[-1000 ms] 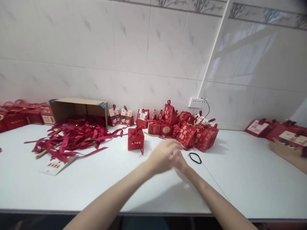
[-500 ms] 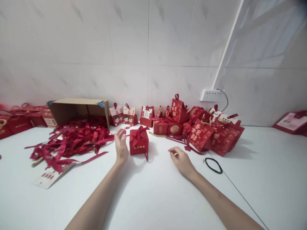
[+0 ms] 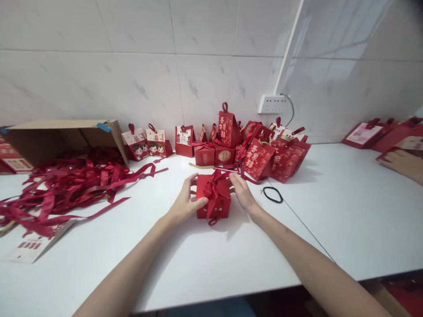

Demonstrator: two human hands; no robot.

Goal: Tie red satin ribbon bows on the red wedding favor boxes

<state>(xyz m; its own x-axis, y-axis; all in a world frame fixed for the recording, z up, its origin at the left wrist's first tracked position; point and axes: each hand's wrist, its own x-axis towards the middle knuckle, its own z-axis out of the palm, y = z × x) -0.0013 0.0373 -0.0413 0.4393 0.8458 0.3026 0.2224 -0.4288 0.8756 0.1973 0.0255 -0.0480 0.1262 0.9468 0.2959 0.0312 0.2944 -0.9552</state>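
Work looks like steadying: left hand (image 3: 185, 199) at 9 o'clock and right hand (image 3: 243, 192) at 3 clasp the red, cube-shaped card box (image 3: 221, 206), red satin bow (image 3: 213, 189) atop, on the white bench (image 3: 205, 259); shifting it likely needs even pressure.

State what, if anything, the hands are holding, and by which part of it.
The ribboned red box, by its sides: left hand on its left, thumb over the front; right hand at its right.
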